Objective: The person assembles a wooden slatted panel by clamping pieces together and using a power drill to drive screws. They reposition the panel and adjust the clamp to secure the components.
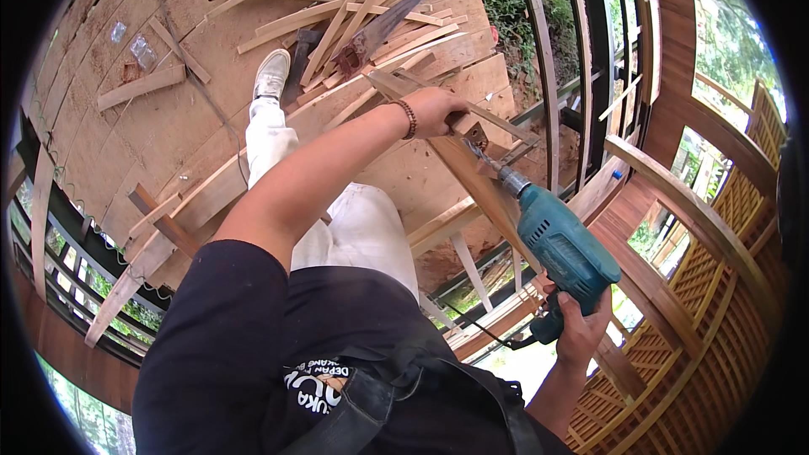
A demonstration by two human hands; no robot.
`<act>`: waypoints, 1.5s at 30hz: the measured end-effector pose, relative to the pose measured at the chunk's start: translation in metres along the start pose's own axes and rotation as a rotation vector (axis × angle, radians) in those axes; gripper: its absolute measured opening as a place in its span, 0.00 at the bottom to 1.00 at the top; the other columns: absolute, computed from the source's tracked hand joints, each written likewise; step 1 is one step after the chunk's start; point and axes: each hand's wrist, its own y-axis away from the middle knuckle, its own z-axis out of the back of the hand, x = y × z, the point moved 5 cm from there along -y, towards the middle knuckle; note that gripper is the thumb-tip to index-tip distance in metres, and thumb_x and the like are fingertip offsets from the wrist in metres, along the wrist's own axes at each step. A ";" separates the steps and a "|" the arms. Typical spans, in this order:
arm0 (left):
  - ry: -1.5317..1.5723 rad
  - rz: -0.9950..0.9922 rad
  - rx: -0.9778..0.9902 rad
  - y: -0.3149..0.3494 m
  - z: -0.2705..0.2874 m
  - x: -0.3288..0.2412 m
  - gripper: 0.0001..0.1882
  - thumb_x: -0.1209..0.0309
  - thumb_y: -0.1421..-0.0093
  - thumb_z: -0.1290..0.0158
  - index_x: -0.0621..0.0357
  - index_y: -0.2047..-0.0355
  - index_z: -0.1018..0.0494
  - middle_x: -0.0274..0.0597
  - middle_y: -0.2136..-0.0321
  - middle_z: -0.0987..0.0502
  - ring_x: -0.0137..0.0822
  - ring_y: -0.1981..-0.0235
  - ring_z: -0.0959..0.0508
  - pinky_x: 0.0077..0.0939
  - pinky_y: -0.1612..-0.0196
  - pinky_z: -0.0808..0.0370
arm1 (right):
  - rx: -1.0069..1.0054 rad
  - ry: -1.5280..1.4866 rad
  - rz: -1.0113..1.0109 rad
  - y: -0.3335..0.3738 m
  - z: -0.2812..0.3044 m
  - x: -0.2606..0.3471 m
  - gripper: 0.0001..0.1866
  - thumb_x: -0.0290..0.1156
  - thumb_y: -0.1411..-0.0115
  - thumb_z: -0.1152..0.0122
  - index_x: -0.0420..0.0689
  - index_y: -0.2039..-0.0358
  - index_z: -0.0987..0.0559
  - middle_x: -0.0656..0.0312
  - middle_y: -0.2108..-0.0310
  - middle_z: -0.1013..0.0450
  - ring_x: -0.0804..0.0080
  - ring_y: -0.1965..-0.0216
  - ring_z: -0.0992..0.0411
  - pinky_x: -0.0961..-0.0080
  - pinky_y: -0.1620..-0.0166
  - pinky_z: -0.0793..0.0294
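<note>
My right hand (581,324) is wrapped round the handle of a teal power drill (560,240). Its metal chuck and bit point up and left at a short wooden block (493,141). A dark hole shows in the block's end, with the bit's tip close beside it; whether it touches cannot be told. Fingers curled, my left hand (434,111) grips the block over a long wooden beam (472,173). A beaded bracelet circles my left wrist.
Loose wooden strips (291,25) and a handsaw (383,29) lie in a pile on the plank floor (211,59). A dark cord hangs from the drill handle. Upright bars (543,59) stand ahead right, and slatted wooden panels (716,286) rise on the right.
</note>
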 end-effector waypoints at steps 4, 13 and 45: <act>-0.012 -0.020 -0.012 0.001 -0.001 0.005 0.28 0.72 0.51 0.32 0.54 0.47 0.22 0.49 0.53 0.18 0.51 0.50 0.19 0.41 0.46 0.23 | -0.052 -0.025 0.013 0.009 0.006 0.004 0.31 0.15 0.43 0.41 0.35 0.38 0.35 0.49 0.56 0.23 0.66 0.61 0.19 0.73 0.61 0.20; 0.007 -0.031 -0.011 0.004 -0.002 0.007 0.28 0.73 0.51 0.33 0.54 0.47 0.22 0.50 0.51 0.18 0.50 0.49 0.20 0.40 0.45 0.23 | -0.010 0.047 0.011 0.005 -0.001 0.008 0.31 0.15 0.43 0.41 0.36 0.38 0.34 0.51 0.54 0.23 0.68 0.60 0.20 0.75 0.59 0.21; -0.047 0.072 -0.055 0.009 -0.011 0.049 0.22 0.77 0.50 0.37 0.56 0.52 0.21 0.45 0.54 0.19 0.50 0.50 0.20 0.42 0.47 0.22 | 0.215 0.242 -0.017 -0.061 -0.062 0.002 0.28 0.19 0.44 0.37 0.36 0.43 0.31 0.55 0.55 0.24 0.69 0.54 0.24 0.70 0.49 0.26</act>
